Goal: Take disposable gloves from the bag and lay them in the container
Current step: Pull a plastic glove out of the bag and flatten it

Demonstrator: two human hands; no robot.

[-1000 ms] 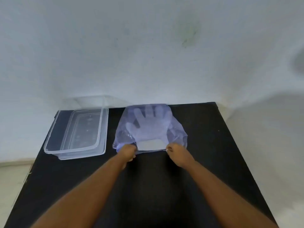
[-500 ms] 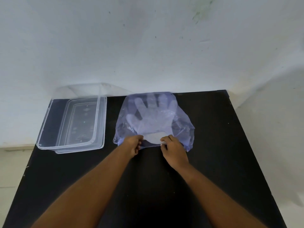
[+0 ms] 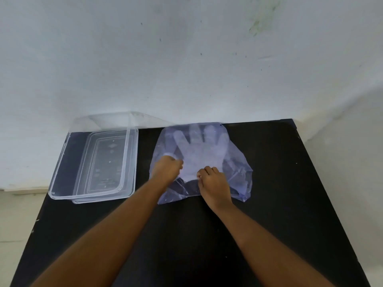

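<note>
The bag (image 3: 238, 162) lies flat on the black table (image 3: 290, 204), just right of the clear container (image 3: 62, 162). Gloves (image 3: 199, 148) show through it. The left hand (image 3: 165, 172) and right hand (image 3: 214, 183), fingers curled, each pinch its near opening.

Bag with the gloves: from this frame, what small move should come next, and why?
Probably draw the top glove out toward the person with the right hand while the left hand pins the bag. Both hands are at the bag's near opening, the gloves lie inside, and the clear container to the left holds none.
</note>
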